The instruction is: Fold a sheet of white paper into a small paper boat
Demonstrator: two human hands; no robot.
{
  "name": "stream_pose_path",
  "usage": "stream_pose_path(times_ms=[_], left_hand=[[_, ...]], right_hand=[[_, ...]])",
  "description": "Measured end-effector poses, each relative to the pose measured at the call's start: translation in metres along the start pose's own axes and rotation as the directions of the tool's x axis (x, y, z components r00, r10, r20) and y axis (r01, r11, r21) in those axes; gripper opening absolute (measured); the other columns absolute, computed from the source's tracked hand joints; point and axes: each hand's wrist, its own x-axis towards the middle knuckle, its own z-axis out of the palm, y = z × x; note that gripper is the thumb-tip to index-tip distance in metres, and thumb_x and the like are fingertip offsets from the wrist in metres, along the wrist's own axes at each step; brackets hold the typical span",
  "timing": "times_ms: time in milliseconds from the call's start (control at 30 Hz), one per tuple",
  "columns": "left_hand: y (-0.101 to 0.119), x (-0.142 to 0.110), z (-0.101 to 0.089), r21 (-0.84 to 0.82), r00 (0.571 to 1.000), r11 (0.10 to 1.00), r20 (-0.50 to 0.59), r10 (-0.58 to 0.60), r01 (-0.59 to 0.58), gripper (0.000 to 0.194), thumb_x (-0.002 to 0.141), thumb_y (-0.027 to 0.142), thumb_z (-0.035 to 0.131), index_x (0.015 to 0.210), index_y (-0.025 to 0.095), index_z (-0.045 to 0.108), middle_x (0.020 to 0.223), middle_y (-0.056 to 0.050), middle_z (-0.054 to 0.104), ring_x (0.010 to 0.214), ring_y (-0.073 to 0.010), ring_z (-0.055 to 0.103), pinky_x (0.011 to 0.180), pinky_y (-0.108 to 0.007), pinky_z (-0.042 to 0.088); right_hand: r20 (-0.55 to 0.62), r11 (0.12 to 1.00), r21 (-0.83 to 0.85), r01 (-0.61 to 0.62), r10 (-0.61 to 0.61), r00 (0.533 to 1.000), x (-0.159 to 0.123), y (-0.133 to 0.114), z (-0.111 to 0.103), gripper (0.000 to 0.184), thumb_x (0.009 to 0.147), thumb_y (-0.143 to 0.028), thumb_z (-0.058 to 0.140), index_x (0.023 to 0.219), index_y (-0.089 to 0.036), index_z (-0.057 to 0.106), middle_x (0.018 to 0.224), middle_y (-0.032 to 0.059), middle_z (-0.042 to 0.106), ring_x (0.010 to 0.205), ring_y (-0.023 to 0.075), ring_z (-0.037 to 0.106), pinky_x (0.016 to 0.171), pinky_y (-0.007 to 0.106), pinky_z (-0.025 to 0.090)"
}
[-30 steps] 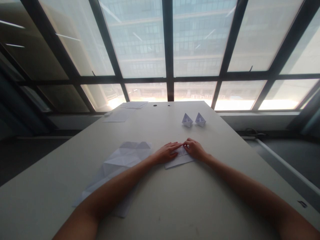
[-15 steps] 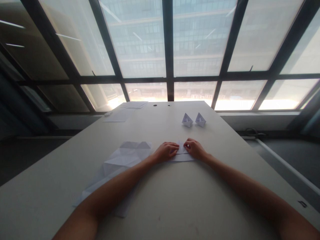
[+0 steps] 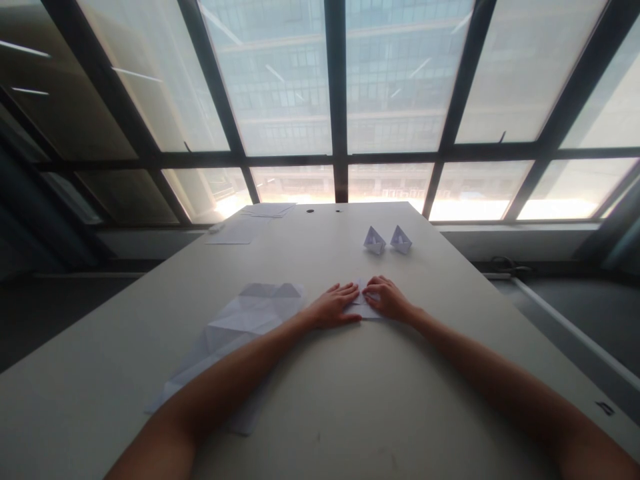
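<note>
A partly folded piece of white paper (image 3: 369, 313) lies on the table, mostly covered by both hands. Flat on its left side rests my left hand (image 3: 333, 307), open, fingers stretched and thumb apart along the near edge. My right hand (image 3: 389, 299) is closed at the paper's right side, its fingers bent and bunched against the fold; the fingertips are partly hidden. Beyond the hands stand two folded paper boats, one on the left (image 3: 374, 241) and one on the right (image 3: 401, 240).
Creased, unfolded white paper (image 3: 240, 320) spreads under and beside my left forearm. Flat white sheets (image 3: 233, 232) lie at the table's far left. The white table (image 3: 350, 413) reaches toward large windows (image 3: 285, 80), with two small dark holes near its far end.
The folded paper has turned from a slant to nearly square with me. My left hand drew back from the top fold, then flattened with its thumb out. The right fingers moved slightly inward.
</note>
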Motion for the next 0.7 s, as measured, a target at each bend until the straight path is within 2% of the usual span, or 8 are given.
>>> stream_pose_path(times_ms=[167, 233, 300, 367, 433, 533, 633, 700], left_hand=[[0.002, -0.001, -0.002, 0.02, 0.995, 0.998, -0.079, 0.062, -0.061, 0.061, 0.094, 0.058, 0.053, 0.147, 0.028, 0.046, 0.152, -0.008, 0.044, 0.143, -0.0261, 0.037, 0.119, -0.046, 0.023], [0.003, 0.0, -0.002, 0.034, 0.986, 0.997, -0.144, 0.08, -0.076, 0.044, 0.097, 0.051, 0.053, 0.136, 0.031, 0.058, 0.143, -0.005, 0.056, 0.136, -0.024, 0.047, 0.116, -0.042, 0.029], [0.002, 0.001, -0.003, 0.044, 0.974, 0.995, -0.205, 0.094, -0.086, 0.03, 0.099, 0.046, 0.051, 0.119, 0.032, 0.07, 0.129, -0.002, 0.067, 0.123, -0.021, 0.058, 0.11, -0.038, 0.035], [0.001, 0.002, -0.003, 0.059, 0.964, 0.994, -0.244, 0.107, -0.095, 0.028, 0.101, 0.042, 0.051, 0.102, 0.03, 0.076, 0.115, -0.001, 0.073, 0.108, -0.0184, 0.065, 0.103, -0.035, 0.04], [0.0, 0.003, -0.004, 0.08, 0.958, 0.992, -0.263, 0.114, -0.096, 0.03, 0.101, 0.041, 0.051, 0.094, 0.027, 0.077, 0.103, -0.002, 0.075, 0.098, -0.0174, 0.068, 0.097, -0.033, 0.043], [0.001, 0.003, -0.005, 0.124, 0.955, 0.991, -0.283, 0.088, -0.054, 0.031, 0.103, 0.04, 0.048, 0.099, 0.024, 0.075, 0.094, -0.004, 0.076, 0.09, -0.018, 0.07, 0.09, -0.031, 0.047], [0.001, 0.002, -0.005, 0.162, 0.949, 0.986, -0.315, 0.024, 0.029, 0.029, 0.104, 0.033, 0.044, 0.114, 0.024, 0.07, 0.099, -0.004, 0.075, 0.088, -0.0188, 0.07, 0.086, -0.032, 0.049], [0.001, 0.001, -0.006, 0.171, 0.944, 0.983, -0.329, -0.012, 0.072, 0.028, 0.103, 0.027, 0.045, 0.122, 0.024, 0.066, 0.102, -0.004, 0.075, 0.089, -0.0193, 0.07, 0.086, -0.033, 0.049]], right_hand=[[-0.016, 0.999, 0.033, 0.027, -0.026, 1.0, 0.0, 0.0, 0.0, 0.01, 0.085, -0.014, 0.065, 0.085, -0.02, 0.073, 0.09, 0.0059, 0.069, 0.091, 0.0196, 0.061, 0.089, 0.03, 0.046], [-0.009, 0.998, 0.047, 0.046, -0.046, 0.999, -0.001, -0.001, -0.003, 0.008, 0.087, -0.02, 0.066, 0.086, -0.021, 0.073, 0.091, 0.0061, 0.069, 0.092, 0.0198, 0.061, 0.087, 0.03, 0.047], [0.019, 0.995, 0.066, 0.076, -0.077, 0.997, -0.002, -0.003, -0.01, 0.013, 0.09, -0.03, 0.064, 0.088, -0.021, 0.074, 0.094, 0.0064, 0.07, 0.092, 0.0202, 0.063, 0.086, 0.031, 0.047], [0.063, 0.99, 0.081, 0.113, -0.118, 0.991, -0.003, -0.005, -0.018, 0.02, 0.092, -0.038, 0.063, 0.089, -0.023, 0.075, 0.097, 0.0061, 0.071, 0.093, 0.0206, 0.064, 0.086, 0.032, 0.048], [0.099, 0.987, 0.082, 0.141, -0.149, 0.984, -0.003, -0.006, -0.025, 0.019, 0.089, -0.041, 0.065, 0.09, -0.025, 0.076, 0.101, 0.0052, 0.072, 0.093, 0.0212, 0.066, 0.085, 0.032, 0.048], [0.117, 0.987, 0.093, 0.131, -0.142, 0.983, -0.002, -0.001, -0.029, 0.011, 0.085, -0.031, 0.068, 0.09, -0.025, 0.076, 0.102, 0.0035, 0.073, 0.091, 0.0207, 0.067, 0.085, 0.032, 0.048], [0.121, 0.991, 0.13, 0.04, -0.056, 0.991, 0.0, 0.01, -0.027, 0.015, 0.081, -0.017, 0.063, 0.087, -0.023, 0.075, 0.094, 0.0024, 0.075, 0.085, 0.0193, 0.068, 0.082, 0.03, 0.049], [0.111, 0.989, 0.147, -0.019, 0.002, 0.994, 0.0, 0.018, -0.024, 0.017, 0.08, -0.015, 0.062, 0.088, -0.021, 0.075, 0.09, 0.0029, 0.075, 0.082, 0.0194, 0.068, 0.08, 0.03, 0.05]])
